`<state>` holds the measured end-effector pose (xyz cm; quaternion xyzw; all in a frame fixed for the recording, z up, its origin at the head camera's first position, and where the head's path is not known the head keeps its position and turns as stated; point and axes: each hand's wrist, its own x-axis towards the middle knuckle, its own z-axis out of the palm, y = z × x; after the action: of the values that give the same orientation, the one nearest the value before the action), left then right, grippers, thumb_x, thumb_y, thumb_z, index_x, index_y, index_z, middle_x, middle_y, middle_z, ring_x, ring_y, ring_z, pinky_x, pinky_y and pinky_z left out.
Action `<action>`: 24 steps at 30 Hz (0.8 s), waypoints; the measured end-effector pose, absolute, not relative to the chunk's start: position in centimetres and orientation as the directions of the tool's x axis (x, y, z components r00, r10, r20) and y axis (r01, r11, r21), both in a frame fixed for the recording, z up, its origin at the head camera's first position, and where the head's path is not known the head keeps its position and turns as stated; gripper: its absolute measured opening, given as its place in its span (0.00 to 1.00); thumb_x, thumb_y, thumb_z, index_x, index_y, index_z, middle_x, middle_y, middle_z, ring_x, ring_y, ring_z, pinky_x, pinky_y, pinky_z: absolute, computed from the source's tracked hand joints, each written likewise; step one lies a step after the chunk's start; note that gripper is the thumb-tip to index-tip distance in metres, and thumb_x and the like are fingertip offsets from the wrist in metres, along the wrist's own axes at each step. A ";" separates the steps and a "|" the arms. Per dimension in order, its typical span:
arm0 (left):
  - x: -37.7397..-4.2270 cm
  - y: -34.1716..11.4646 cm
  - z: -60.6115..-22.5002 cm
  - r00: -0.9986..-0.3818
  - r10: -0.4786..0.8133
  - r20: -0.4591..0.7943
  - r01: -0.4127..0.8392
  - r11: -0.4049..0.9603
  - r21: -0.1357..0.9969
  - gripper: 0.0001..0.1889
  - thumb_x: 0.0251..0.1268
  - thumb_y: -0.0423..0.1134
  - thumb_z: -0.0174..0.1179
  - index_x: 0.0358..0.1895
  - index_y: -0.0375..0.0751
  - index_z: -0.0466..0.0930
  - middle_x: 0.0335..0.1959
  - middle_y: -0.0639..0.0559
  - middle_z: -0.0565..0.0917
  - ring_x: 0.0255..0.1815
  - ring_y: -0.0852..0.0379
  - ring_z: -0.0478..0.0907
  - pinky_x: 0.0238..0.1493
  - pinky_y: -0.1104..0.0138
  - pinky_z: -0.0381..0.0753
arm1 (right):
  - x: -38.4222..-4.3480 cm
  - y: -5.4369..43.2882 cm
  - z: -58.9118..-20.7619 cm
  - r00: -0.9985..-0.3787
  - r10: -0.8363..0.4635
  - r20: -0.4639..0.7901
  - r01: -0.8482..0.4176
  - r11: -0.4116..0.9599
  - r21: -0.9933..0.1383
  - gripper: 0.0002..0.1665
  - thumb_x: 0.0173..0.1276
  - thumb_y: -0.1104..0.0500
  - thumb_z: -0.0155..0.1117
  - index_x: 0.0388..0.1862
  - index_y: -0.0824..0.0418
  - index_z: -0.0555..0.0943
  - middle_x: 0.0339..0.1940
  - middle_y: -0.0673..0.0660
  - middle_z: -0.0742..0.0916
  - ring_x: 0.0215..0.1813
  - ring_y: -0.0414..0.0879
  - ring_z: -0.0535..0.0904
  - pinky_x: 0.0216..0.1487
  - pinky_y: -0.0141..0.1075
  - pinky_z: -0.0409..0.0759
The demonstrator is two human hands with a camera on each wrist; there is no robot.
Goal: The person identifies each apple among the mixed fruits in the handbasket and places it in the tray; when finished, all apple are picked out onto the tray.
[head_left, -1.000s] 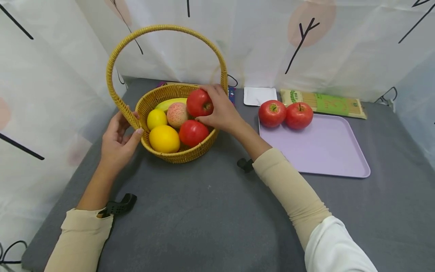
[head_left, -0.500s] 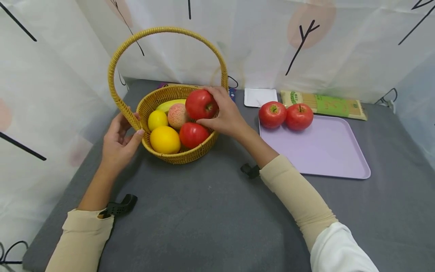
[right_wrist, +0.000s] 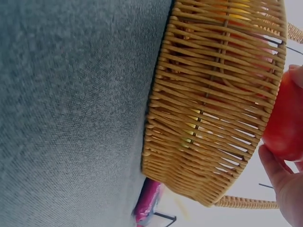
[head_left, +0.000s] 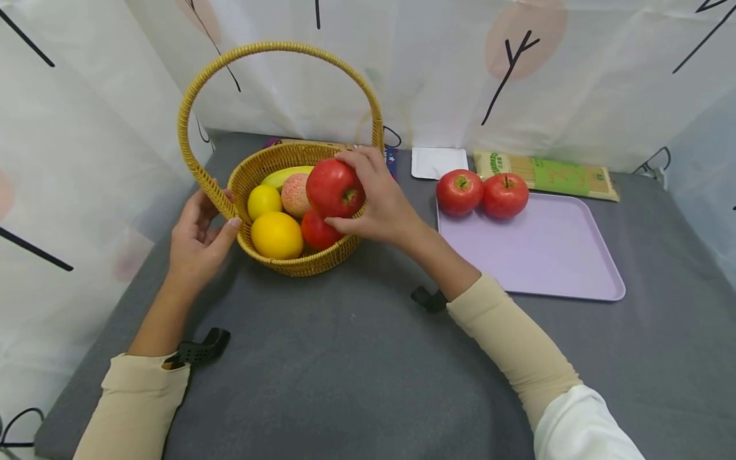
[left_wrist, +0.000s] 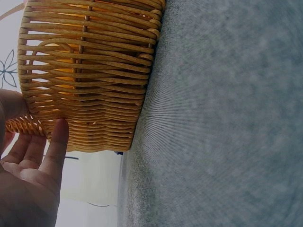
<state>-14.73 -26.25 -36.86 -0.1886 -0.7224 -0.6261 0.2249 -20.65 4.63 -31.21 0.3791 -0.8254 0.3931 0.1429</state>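
My right hand [head_left: 384,203] grips a red apple [head_left: 332,186] between thumb and fingers, above the right side of a woven basket [head_left: 305,268]. In the right wrist view, that apple shows at the basket's rim. My left hand [head_left: 198,239] holds the basket at the left foot of its tall handle [head_left: 282,48]; in the left wrist view, fingertips touch the wicker wall [left_wrist: 90,94]. Inside the basket lie a second red fruit [head_left: 317,231], partly hidden by the held apple, a peach [head_left: 296,195], a lemon [head_left: 264,202], an orange [head_left: 277,236] and a banana [head_left: 283,176].
A lilac tray [head_left: 552,255] lies on the grey tabletop at the right. Two red apples [head_left: 459,192] sit at its back left corner. Behind stand a green-and-yellow noodle packet [head_left: 552,176] and a white square [head_left: 439,163]. A patterned curtain [head_left: 431,76] hangs behind the table.
The held apple has shifted slightly left and toward me, and now covers part of the red fruit below. My left hand stays at the basket's handle.
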 end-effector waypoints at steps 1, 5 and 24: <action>-14.7 -26.2 -36.8 -0.829 -0.011 0.558 0.552 0.140 0.822 0.34 0.62 0.17 0.58 0.73 0.33 0.64 0.63 0.35 0.74 0.64 0.47 0.72 0.55 0.73 0.79 | -20.5 4.6 -31.2 -0.673 -0.513 0.533 -0.737 0.408 -0.539 0.51 0.50 0.53 0.83 0.70 0.59 0.66 0.67 0.57 0.69 0.68 0.43 0.65 0.60 0.37 0.78; -14.7 -26.2 -36.8 -0.830 -0.013 0.557 0.552 0.114 0.826 0.34 0.62 0.16 0.57 0.73 0.32 0.64 0.63 0.35 0.74 0.64 0.47 0.72 0.55 0.73 0.79 | -20.3 4.6 -31.4 -0.664 -0.506 0.551 -0.746 0.397 -0.535 0.53 0.50 0.53 0.83 0.70 0.62 0.63 0.67 0.59 0.69 0.68 0.44 0.64 0.60 0.38 0.78; -14.7 -26.2 -36.9 -0.822 -0.005 0.570 0.563 0.144 0.814 0.33 0.63 0.17 0.57 0.73 0.32 0.64 0.63 0.37 0.75 0.64 0.48 0.73 0.54 0.74 0.79 | -19.6 3.8 -32.7 -0.580 -0.463 0.671 -0.813 0.274 -0.513 0.50 0.52 0.58 0.82 0.68 0.67 0.63 0.66 0.62 0.71 0.67 0.47 0.65 0.63 0.37 0.76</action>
<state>-14.73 -26.20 -36.86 -0.1936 -0.7212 -0.6251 0.2273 -19.62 3.78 -32.70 0.4127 -0.7728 0.4387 0.1997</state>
